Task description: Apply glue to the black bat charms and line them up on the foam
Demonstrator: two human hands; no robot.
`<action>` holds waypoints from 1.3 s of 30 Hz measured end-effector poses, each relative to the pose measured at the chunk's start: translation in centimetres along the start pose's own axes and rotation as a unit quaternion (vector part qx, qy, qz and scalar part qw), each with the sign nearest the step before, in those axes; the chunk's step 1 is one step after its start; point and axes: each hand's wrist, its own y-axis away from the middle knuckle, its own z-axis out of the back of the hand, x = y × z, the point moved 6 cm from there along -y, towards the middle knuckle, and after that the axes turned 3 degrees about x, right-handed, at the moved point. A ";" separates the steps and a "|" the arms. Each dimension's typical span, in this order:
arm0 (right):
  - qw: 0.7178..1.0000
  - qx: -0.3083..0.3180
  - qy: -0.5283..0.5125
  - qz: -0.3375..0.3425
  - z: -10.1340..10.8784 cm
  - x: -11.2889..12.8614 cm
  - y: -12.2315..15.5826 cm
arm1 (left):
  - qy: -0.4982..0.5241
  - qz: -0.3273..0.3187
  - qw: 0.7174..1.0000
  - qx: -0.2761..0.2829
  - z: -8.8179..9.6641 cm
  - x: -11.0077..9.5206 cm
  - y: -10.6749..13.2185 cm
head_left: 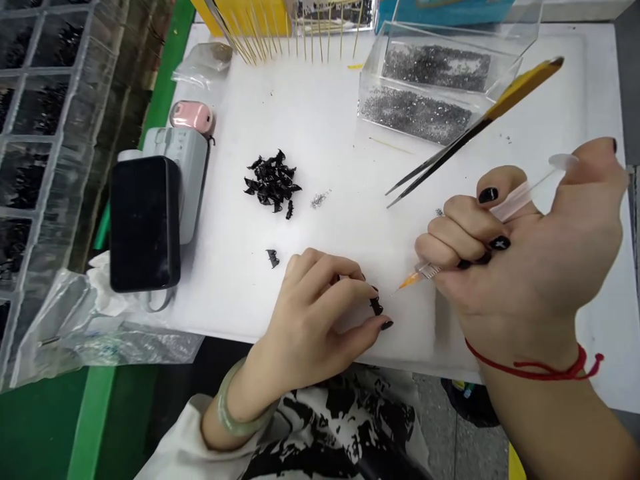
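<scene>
My left hand [325, 313] is closed in a loose pinch, with a small black bat-shaped piece [377, 306] between its index finger and thumb. Wrapped in the fingers of my right hand [515, 247] is a clear syringe [515, 200]. Its orange needle tip [410, 281] points down and left, a short way right of the piece and apart from it. One loose bat-shaped piece [273, 258] lies left of my left hand. Beyond it is a pile of such black pieces [273, 180], with a scatter of tiny shiny grains [319, 199] beside it.
Yellow-handled tweezers [440, 155] lie above my right hand, near clear boxes of dark grains [415, 113]. Thin sticks [300, 33] stand at the back. A black phone-like device [145, 223] and a pink case [192, 116] are left. Compartment trays [37, 160] stand far left.
</scene>
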 end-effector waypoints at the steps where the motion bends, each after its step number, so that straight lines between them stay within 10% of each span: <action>1: 1.000 -0.003 0.007 -0.001 0.0 0.1 0.0 | 0.003 0.001 1.000 0.001 0.1 0.0 0.0; 31: 0.990 0.129 0.052 0.033 -1.1 -0.6 0.7 | 0.005 0.043 0.999 0.019 0.3 -0.1 -0.2; 39: 0.990 0.068 0.098 0.071 -1.0 -0.2 0.9 | 0.009 0.041 0.999 0.025 0.3 0.0 -0.1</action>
